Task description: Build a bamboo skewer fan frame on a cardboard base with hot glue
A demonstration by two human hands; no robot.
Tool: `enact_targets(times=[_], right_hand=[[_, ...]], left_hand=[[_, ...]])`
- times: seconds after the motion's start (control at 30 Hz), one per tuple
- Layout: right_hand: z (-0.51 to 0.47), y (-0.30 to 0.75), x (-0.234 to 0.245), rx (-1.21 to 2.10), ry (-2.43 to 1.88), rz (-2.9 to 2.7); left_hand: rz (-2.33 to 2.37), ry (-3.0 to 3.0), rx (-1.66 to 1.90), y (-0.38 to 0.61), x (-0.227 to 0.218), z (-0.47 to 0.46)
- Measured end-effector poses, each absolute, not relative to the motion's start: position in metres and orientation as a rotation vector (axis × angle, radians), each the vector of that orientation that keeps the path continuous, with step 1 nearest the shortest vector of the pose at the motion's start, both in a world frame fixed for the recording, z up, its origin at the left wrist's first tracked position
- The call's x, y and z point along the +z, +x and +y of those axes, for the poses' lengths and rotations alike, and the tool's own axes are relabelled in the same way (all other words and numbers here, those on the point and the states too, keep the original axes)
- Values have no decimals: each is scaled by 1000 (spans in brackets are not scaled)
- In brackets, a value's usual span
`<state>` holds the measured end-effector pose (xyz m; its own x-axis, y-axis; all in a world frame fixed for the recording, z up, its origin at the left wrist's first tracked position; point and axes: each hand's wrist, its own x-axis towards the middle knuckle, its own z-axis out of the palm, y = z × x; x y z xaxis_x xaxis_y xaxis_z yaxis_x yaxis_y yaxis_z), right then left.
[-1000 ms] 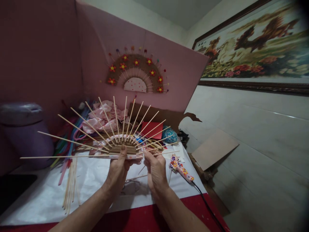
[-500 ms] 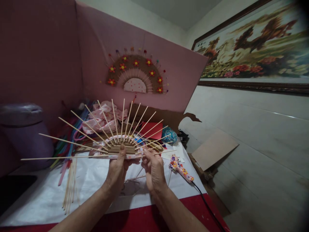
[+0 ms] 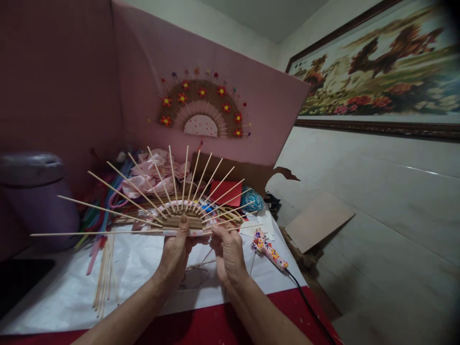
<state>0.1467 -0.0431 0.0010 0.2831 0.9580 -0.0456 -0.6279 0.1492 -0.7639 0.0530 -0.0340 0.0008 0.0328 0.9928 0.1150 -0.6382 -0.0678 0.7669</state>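
A half-round card base with several thin wooden skewers fanning out from it, the skewer fan (image 3: 179,218), is held up above the table. My left hand (image 3: 176,254) grips the base from below, thumb pressed on its front. My right hand (image 3: 226,254) pinches the fan's right lower edge, fingers curled by the lowest skewers. A finished fan decoration (image 3: 203,108) with red flowers hangs on the pink board behind.
A floral glue gun (image 3: 269,251) with a black cord lies right of my hands on the white sheet (image 3: 136,273). Loose skewers (image 3: 104,273) lie at left. Pink cloth, pipe cleaners, blue yarn (image 3: 253,199) and a purple bin (image 3: 36,201) crowd the back.
The fan stays held up in both hands with only slight wobble. My right hand has shifted a little left along the fan's lower edge.
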Motion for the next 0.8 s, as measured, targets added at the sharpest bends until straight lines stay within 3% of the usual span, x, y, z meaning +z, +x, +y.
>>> enact_targets(times=[0.8], right_hand=[[-38, 155, 7, 1377, -752, -547]], left_hand=[[613, 811, 1557, 51, 4, -32]])
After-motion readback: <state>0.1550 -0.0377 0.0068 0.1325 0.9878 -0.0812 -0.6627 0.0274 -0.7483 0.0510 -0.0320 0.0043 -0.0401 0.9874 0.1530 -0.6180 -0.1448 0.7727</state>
